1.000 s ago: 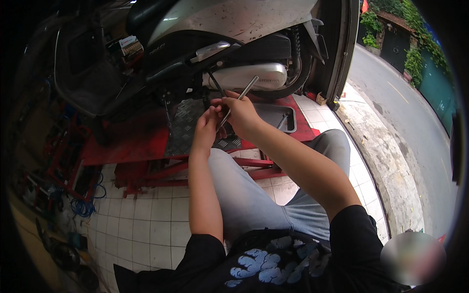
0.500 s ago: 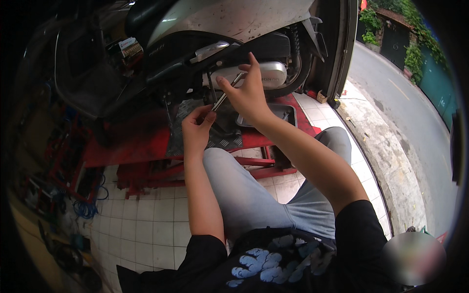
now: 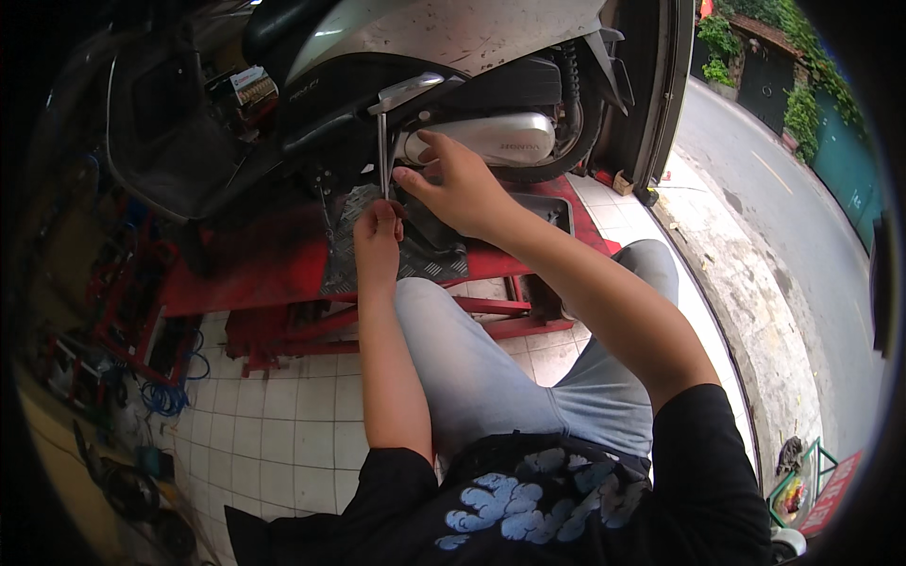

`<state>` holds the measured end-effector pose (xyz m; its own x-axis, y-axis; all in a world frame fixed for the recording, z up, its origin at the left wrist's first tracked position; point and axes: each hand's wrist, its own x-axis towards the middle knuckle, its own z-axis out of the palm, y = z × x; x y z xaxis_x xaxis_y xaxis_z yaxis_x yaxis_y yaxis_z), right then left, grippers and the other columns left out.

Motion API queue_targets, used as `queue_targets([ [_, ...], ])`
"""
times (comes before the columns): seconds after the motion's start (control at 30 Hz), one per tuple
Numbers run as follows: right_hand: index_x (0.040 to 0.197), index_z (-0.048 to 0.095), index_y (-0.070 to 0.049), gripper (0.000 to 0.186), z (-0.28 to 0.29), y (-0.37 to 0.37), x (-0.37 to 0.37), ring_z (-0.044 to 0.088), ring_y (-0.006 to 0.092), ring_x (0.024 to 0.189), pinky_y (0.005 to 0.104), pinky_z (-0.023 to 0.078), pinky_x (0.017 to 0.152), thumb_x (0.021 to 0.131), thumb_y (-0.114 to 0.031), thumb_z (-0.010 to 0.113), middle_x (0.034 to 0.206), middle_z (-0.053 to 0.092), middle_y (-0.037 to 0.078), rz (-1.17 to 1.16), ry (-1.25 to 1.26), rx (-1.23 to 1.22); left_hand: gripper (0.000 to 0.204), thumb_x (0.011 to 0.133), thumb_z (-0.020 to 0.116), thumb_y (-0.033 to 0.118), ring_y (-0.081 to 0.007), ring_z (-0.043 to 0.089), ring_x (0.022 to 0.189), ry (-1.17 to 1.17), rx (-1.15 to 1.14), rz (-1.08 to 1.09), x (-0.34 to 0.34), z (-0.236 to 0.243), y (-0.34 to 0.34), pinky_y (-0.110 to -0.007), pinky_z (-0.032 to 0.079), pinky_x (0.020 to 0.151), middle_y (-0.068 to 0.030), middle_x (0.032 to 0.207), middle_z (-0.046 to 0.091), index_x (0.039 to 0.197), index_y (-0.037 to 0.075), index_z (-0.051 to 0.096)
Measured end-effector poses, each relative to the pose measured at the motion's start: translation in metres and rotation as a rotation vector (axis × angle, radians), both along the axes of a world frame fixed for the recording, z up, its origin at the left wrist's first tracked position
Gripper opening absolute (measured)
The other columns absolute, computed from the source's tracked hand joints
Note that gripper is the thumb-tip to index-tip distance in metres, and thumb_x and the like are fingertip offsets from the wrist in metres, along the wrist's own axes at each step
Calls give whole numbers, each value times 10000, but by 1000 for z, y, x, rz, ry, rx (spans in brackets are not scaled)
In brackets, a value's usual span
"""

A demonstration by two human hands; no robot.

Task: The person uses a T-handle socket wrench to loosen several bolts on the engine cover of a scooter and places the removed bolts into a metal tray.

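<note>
Left hand (image 3: 378, 229): is pinching the lower end of a slender silver metal rod (image 3: 383, 156) in its fingertips.
Rod: is pointing up and away, showing in front of the dark lower side of a grey-and-black scooter (image 3: 444, 47).
Right hand (image 3: 451, 184): is hovering open just right of the rod, thumb and fingers spreading apart.
Thumb gap: a narrow opening is showing between right thumb and rod.
Platform edge: a red flat metal lift platform (image 3: 255, 264) is running its near edge just beyond the left knee.
Tray rim: a shallow grey tray (image 3: 569, 212) is lying partly behind the right forearm.
Floor room: white square-tiled floor (image 3: 283, 424) is spreading left of the legs.
Count: two hands, one rod, one scooter and one tray are showing.
</note>
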<state>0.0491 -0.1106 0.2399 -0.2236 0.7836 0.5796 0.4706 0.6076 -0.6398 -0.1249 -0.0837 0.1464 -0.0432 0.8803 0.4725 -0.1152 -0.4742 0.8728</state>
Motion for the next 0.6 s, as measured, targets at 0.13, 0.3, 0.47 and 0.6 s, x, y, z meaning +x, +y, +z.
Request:
queue_targets([
  [0.13,1443,433,12,723,0,-14,-11,509,316,1273,502,408,1062,827,-226,728,1225,600,190,-337,-276,710,362,1051,551,323,-122,493,675,126,30,58,15,0,-2,-275,377,630,-6,738,588,837,41,627],
  [0.3,1082,704,-24,331,-9,-3,0,557,288,1231,595,286,1147,862,-269,673,1066,690,110,-436,-677,894,173,973,639,236,-203,574,790,482,203,523,39,12,-20,-367,417,776,-25,846,653,864,108,682],
  [0.47,924,689,-3,425,-20,1,4,691,319,879,507,498,846,1024,-378,518,844,698,165,-143,-597,15,324,867,758,240,-284,544,1243,755,525,1218,42,21,-38,-559,327,1069,-36,1203,651,1172,147,698],
  [0.6,949,657,22,524,-52,10,0,648,338,805,448,498,763,1079,-430,424,837,672,200,54,-109,-274,688,865,756,191,-326,500,1312,351,426,1062,53,23,-35,-524,348,1105,-100,1330,594,1480,158,447],
])
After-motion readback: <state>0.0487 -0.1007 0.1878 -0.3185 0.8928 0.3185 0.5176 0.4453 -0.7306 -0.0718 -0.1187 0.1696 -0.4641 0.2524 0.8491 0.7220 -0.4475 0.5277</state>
